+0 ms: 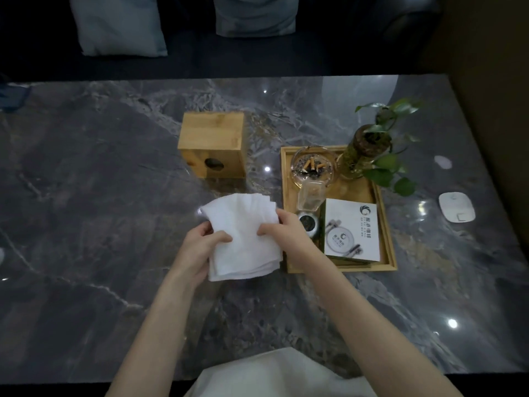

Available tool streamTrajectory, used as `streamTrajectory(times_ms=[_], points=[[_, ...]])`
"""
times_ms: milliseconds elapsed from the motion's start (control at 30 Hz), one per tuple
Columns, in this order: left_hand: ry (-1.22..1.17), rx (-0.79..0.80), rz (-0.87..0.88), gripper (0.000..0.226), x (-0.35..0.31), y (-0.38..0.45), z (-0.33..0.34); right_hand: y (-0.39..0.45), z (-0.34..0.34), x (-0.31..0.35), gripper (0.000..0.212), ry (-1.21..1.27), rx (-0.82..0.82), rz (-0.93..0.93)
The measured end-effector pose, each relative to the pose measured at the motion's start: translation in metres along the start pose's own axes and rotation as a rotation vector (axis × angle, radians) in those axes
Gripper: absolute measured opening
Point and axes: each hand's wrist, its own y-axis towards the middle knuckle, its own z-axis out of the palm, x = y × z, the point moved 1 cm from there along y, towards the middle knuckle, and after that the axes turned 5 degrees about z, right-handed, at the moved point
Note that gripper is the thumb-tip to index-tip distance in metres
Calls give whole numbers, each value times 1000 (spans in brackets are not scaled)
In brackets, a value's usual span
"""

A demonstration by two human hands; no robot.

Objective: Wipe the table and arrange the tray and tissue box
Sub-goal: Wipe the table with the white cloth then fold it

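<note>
A folded white cloth (243,224) is held above the dark marble table (100,196) near its middle. My left hand (200,247) grips the cloth's left edge and my right hand (283,230) pinches its right side. A wooden tissue box (213,138) stands behind the cloth, its round hole facing me. To the right lies a wooden tray (385,233) carrying a glass ashtray (312,166) with cigarette butts, a clear glass (310,196), a small dark tin (307,223) and a white booklet (353,227).
A potted green plant (372,147) in a glass jar stands at the tray's far right corner. A white oval device (456,206) lies near the table's right edge. Cushions (120,24) rest on a dark sofa beyond the table.
</note>
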Motion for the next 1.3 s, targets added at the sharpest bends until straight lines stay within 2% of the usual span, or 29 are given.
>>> streamTrajectory(times_ms=[133,300,367,500,633,733,767,867,933,1033,1133,1200,1300], points=[[-138,184,-41,41,-15,-19,41,-29,-53,6,21,168,-23,-41],[-213,269,-26,35,-28,-40,113,-56,-132,-2,21,362,-96,-80],[-250,322,-29,39,-29,-46,143,-62,-161,-12,19,483,-102,-77],[-344,378,-39,52,-28,-58,208,-63,-215,-36,57,741,-86,-61],[-324,441,-20,38,-23,-62,266,-61,-260,-60,58,909,-46,-62],[-310,496,-82,33,-16,-62,302,-59,-294,-79,77,974,-42,-68],[-322,522,-119,32,-14,-62,312,-62,-302,-82,81,1015,4,-71],[-357,568,-247,35,-3,-56,336,-58,-322,-105,64,1193,51,-64],[-358,568,-309,36,6,-47,349,-57,-327,-113,68,1293,96,-145],[-302,552,-349,37,18,-30,358,-55,-343,-118,63,1230,53,-104],[-111,475,-264,31,24,-13,362,-50,-363,-119,67,1107,127,-7],[88,350,-107,28,30,-3,365,-48,-375,-117,65,1046,86,99],[338,212,163,30,46,13,366,-47,-395,-108,72,1035,29,80]])
